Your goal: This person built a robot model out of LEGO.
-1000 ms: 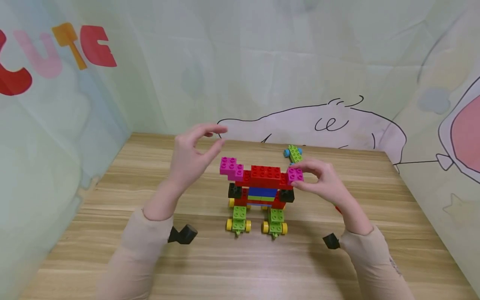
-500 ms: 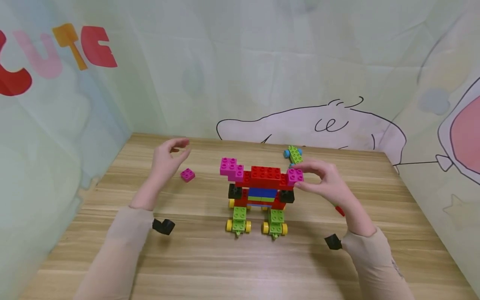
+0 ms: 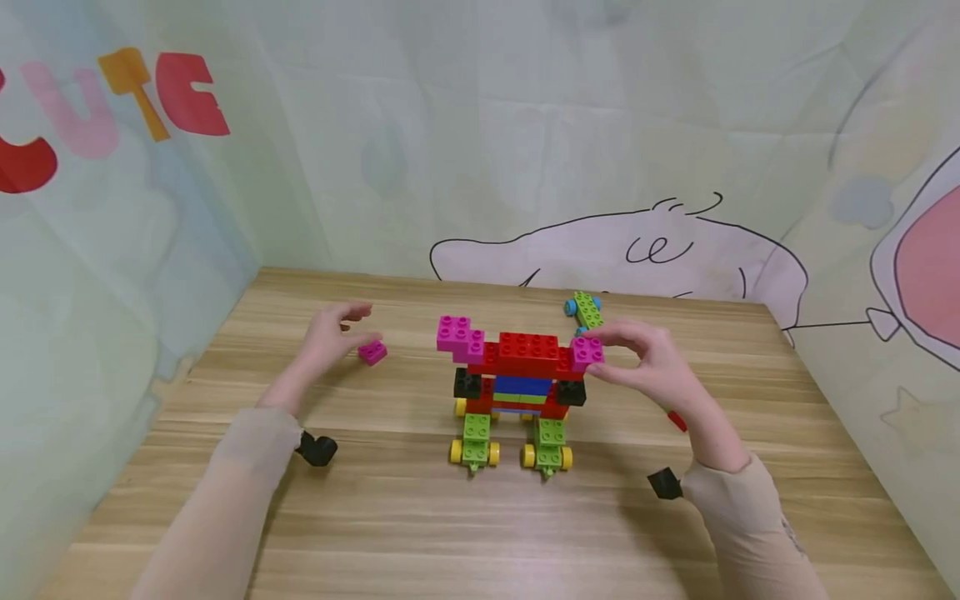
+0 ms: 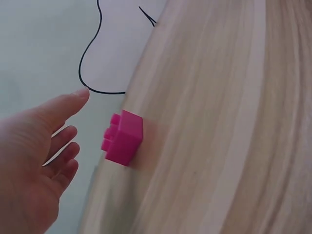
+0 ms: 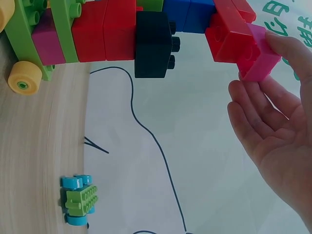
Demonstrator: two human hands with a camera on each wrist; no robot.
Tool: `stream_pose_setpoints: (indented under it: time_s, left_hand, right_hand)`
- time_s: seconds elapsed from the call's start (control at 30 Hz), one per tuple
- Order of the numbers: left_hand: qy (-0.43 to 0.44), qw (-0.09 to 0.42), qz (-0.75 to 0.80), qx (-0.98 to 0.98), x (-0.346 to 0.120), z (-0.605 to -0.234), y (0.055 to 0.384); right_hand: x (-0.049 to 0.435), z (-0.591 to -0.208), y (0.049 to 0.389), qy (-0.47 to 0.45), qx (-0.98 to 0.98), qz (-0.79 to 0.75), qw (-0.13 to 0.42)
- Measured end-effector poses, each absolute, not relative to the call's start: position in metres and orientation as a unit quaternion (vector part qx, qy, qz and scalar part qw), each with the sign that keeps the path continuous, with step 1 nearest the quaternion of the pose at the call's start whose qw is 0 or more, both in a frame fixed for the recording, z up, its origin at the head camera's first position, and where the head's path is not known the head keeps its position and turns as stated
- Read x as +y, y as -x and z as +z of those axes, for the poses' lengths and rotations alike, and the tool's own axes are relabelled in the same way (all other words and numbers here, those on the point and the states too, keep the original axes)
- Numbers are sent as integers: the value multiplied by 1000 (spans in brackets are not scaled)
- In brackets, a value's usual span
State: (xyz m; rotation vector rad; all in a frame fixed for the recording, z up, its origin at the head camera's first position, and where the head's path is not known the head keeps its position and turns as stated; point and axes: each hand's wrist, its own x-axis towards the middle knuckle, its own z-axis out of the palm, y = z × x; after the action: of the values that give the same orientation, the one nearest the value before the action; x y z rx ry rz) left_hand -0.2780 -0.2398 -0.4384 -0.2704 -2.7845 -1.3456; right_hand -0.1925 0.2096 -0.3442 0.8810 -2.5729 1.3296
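Note:
A figure of toy bricks [image 3: 528, 354] stands upright mid-table on green wheeled feet, with red, blue and black bricks above. Stepped pink bricks [image 3: 454, 333] form its left arm. On its right arm sits a pink brick [image 3: 587, 353], which my right hand [image 3: 652, 362] pinches between thumb and fingers; the right wrist view shows that pink brick [image 5: 261, 53] against a red one. My left hand [image 3: 327, 337] hovers with parted fingers beside a loose pink brick [image 3: 372, 352]. In the left wrist view a gap separates the left hand [image 4: 39, 151] from the loose pink brick [image 4: 125, 139].
A small green car base with blue wheels [image 3: 587, 310] stands behind the figure near the back wall. Partly behind the right forearm lies a red piece [image 3: 677, 420]. Printed cloth walls [image 3: 480, 150] border the wooden table [image 3: 420, 533].
My left hand has moved left, away from the figure and down to the loose pink brick, which it hid at first. The right hand keeps its pinch on the figure's pink brick.

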Motion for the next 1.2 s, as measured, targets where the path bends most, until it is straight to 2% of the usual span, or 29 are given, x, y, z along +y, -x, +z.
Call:
stream_pose_setpoints:
  time_s: [0.57,0.9,1.2]
  left_hand:
    - [62,-58,-403,-911,-246,-453,276]
    - [65,-72,-375,-922,-244,-454,274]
    - [62,-59,-362,-928,-245,-454,274]
  right_hand:
    - [209,-342,192,-289,-850,437,53]
    - [210,-344,192,-285,-853,434,50]
    - [210,-344,193,-280,-857,430,48]
